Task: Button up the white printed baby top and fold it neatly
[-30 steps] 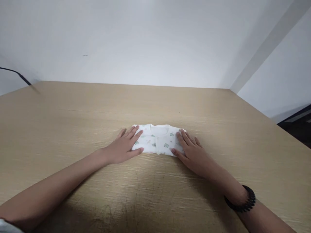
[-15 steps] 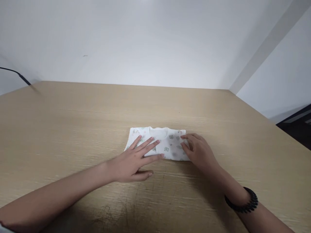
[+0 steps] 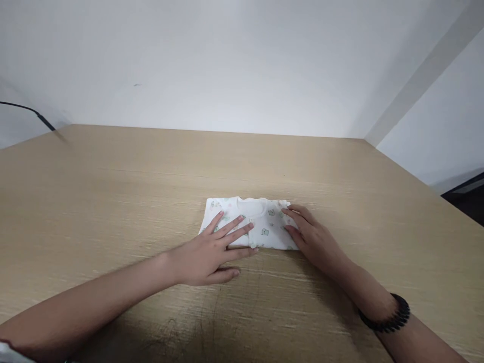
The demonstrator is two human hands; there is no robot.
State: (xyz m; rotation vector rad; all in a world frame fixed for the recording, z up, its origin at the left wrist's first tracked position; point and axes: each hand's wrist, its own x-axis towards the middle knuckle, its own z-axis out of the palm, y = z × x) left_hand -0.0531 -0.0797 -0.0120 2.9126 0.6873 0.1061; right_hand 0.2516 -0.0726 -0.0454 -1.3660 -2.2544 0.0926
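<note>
A small white garment (image 3: pixel 278 237), folded into a flat rectangle, lies on the wooden table with its rounded neckline at the far edge. Little bear faces and pastel shapes are printed on it. My left hand (image 3: pixel 202 254) rests flat over its left and middle part, fingers spread, thumb on the bare wood. At the right end, my right hand (image 3: pixel 319 239) touches the cloth with its fingertips, thumb and index finger apart. The far right corner of the cloth is slightly puckered there, and the right hand hides part of that edge.
The pale wooden table (image 3: pixel 151 176) runs back to a white wall (image 3: pixel 242 75). A black cable (image 3: pixel 45 120) hangs at the far left. Something dark (image 3: pixel 467 196) stands beyond the table's right edge. A black coiled band (image 3: pixel 391 315) circles my right wrist.
The whole view has shifted slightly. My right fingers have moved a little on the garment's right end, and its far corner is now more puckered. My left hand stays spread on the cloth.
</note>
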